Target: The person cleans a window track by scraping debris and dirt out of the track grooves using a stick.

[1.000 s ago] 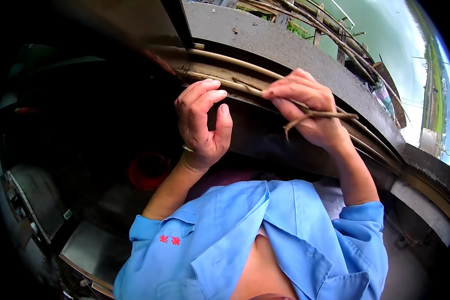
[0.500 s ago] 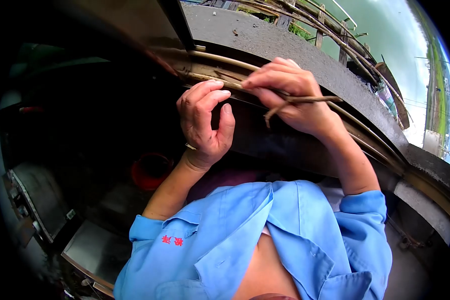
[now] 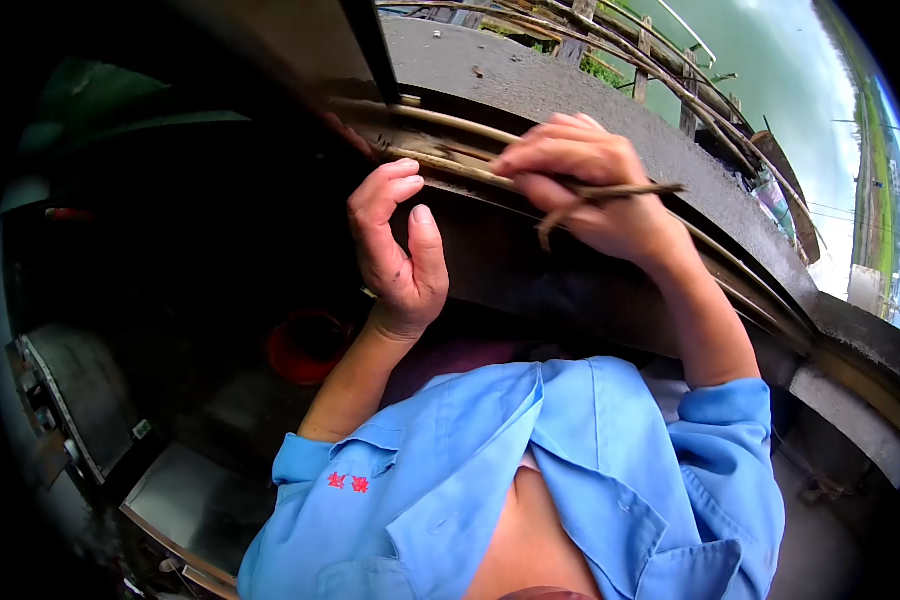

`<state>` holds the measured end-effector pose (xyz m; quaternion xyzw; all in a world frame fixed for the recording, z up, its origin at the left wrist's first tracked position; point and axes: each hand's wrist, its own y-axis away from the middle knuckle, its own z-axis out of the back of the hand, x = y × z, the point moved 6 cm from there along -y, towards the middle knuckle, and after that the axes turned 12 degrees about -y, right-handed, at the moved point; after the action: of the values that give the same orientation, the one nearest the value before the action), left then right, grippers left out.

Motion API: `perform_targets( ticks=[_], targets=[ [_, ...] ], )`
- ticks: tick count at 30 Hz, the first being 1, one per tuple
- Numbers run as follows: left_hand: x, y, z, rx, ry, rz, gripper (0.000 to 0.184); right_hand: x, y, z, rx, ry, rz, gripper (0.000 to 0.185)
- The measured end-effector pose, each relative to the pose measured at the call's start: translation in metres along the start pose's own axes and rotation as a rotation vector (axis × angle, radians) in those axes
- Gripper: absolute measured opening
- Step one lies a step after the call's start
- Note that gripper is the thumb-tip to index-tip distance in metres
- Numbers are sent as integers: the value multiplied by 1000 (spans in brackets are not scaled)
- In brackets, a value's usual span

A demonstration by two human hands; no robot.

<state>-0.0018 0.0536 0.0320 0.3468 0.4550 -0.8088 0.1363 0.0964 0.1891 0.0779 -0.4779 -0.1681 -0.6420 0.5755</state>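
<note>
My right hand is closed round a thin brown twig with a forked, bent end sticking out behind the palm. Its front end points along the grooves of a window track, where motion blurs it; I cannot tell exactly where the tip touches. My left hand is held up beside the near edge of the track, palm turned toward my right hand. Its fingers are curved, the thumb stands apart, and nothing is in it.
A window pane with a dark frame stands at the track's left end. Beyond the track lies a grey concrete ledge, with wooden poles and greenish water outside. In the dark room are a red bucket and a flat panel.
My left hand has shifted a little left, away from my right hand. The right hand stays at the track with the twig, whose front end is now more blurred.
</note>
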Motion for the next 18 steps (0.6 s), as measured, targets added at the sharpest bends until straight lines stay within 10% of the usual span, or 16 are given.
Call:
perform_targets(
  ticks=[9, 18],
  targets=[
    [15, -1, 11, 31, 176, 216, 29, 33, 40, 12, 56, -50, -73, 14],
    [9, -3, 14, 92, -470, -86, 26, 18, 11, -28, -12, 124, 178, 22]
  ],
)
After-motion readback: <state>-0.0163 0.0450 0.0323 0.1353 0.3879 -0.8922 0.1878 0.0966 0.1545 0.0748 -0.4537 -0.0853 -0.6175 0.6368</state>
